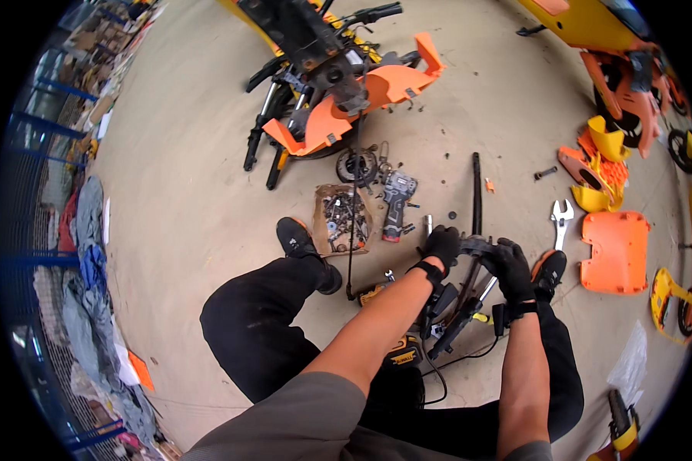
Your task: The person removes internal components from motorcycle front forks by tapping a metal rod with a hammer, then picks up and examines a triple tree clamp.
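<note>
Both my hands wear black gloves and grip a black front fork, its long steering stem (477, 192) pointing away from me. My left hand (441, 247) is closed round the left end of the fork's crossbar (477, 247). At the crossbar's right end, my right hand (507, 265) is closed too. The fork's legs (455, 330) run back toward me between my forearms, partly hidden by the left one. Just beyond my left hand lies a small metal socket or tube (428, 224). Yellow-and-black power tools (402, 355) lie under my left forearm.
A cardboard box of bolts (344, 219) and a grey cordless driver (397, 201) lie ahead. An adjustable wrench (563, 223) and an orange panel (614, 253) are at right. Partly dismantled orange-and-yellow vehicle (384, 88) stands ahead; blue racking (50, 261) lines the left.
</note>
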The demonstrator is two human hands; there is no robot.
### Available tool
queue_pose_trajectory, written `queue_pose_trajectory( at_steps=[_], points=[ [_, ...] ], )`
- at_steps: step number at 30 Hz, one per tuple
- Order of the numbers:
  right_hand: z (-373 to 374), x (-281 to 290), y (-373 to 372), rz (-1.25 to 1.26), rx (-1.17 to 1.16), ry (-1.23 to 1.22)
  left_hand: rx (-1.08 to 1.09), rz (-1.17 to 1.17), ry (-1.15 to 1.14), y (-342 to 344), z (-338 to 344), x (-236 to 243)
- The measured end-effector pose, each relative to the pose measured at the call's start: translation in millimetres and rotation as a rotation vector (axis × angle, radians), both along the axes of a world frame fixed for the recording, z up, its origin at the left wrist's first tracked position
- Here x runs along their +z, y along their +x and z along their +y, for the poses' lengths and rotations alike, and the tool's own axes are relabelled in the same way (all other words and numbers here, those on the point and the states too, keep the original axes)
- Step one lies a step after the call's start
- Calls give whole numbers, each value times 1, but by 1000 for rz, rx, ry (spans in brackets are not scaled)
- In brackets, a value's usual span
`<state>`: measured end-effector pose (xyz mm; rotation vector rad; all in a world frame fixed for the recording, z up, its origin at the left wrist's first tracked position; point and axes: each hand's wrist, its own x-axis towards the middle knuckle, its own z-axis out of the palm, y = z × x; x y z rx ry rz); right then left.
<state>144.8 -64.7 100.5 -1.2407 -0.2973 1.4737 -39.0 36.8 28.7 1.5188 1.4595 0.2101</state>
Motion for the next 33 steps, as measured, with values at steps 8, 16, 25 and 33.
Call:
queue_pose_trajectory(
  at_steps=[8,16,25,33],
  points=[
    [17,-72,37,-873,198,198,400,-358,-275,37,23,-14],
    [35,-108,57,-435,25,106,463,-378,-154,52,23,-31],
    [53,-108,71,-175,16,-184,444,-400,-343,54,40,-33],
    [44,-139,77,-234,144,-199,368,-415,-368,43,42,-47]
  ],
)
